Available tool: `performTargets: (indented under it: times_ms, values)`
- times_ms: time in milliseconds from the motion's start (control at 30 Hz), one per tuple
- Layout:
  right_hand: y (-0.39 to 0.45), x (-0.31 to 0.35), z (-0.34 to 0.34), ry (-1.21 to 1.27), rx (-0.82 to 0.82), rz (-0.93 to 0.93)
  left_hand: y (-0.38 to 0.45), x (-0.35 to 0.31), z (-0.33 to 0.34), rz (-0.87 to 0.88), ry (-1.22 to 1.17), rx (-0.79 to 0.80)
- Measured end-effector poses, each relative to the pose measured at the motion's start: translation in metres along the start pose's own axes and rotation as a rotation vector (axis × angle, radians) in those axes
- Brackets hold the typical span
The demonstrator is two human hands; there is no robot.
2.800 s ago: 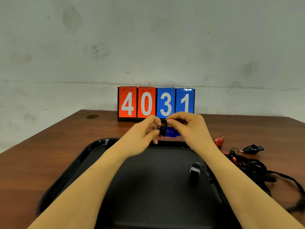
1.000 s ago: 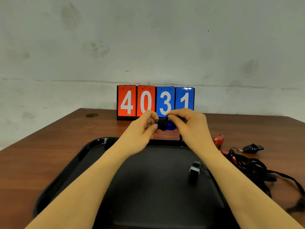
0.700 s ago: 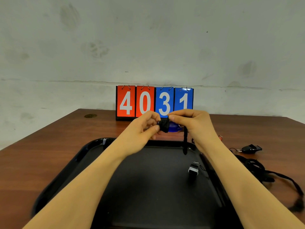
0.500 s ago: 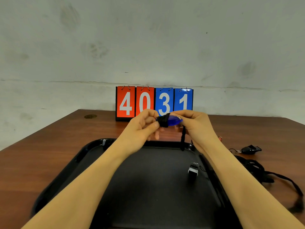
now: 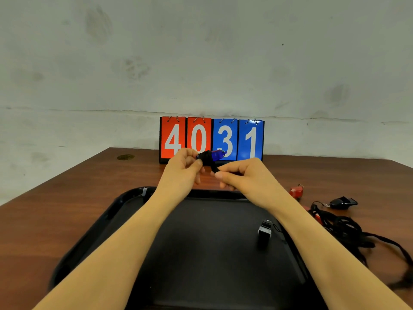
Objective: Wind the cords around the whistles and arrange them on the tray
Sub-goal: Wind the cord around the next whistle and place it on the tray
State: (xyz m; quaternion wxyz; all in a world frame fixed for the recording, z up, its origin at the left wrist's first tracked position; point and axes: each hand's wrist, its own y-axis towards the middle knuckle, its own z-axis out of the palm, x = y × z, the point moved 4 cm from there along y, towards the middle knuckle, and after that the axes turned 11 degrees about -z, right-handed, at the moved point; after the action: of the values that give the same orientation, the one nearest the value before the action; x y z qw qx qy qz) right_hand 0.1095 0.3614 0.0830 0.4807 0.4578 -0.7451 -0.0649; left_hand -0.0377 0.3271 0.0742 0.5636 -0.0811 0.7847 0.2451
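Head view: blue whistle, cord nearly wound

Head view, item one: blue whistle point(image 5: 216, 155), held in the air beyond the far rim of the tray point(image 5: 125, 204), in front of the scoreboard point(image 5: 211, 139). Black cord point(image 5: 207, 159) bunched round its body; a short tail runs down to the right.

Handling, judged: small, light, hard plastic, likely slick; the cord is soft and limp and will spring loose unless kept taut. Best held by the body at the wrapped end, with the tail pinched close to the coil.

Left hand point(image 5: 181, 170): raised, fingers curled, pinching the wound end of the whistle.
Right hand point(image 5: 242, 176): lower, thumb and forefinger pinching the cord tail, other fingers tucked.

Item two: one small black-and-white piece point(image 5: 264, 229) on the tray's right side; too small to say what it is.

Item three: red whistle point(image 5: 296, 191), black whistle point(image 5: 343, 202) and tangled cords point(image 5: 344, 229) on the worktop point(image 5: 55, 209), right of the tray, not yet wound.
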Motion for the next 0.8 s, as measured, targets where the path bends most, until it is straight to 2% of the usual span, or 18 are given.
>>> performTargets:
  times_ms: [167, 267, 333, 800]
  values:
    - [0.000, -0.003, 0.001, -0.106, 0.031, -0.043, 0.002, 0.004, 0.001, 0.056, 0.257, -0.039]
    - [0.000, 0.004, -0.003, -0.501, -0.113, -0.282, -0.001, 0.003, 0.003, 0.101, 0.319, -0.002]
    - [-0.001, 0.006, -0.003, -0.651, -0.192, -0.401, -0.003, 0.001, 0.006, 0.123, 0.308, 0.058]
    - [0.001, 0.000, -0.014, -0.336, -0.385, -0.257, -0.010, -0.002, 0.011, 0.150, 0.220, 0.224]
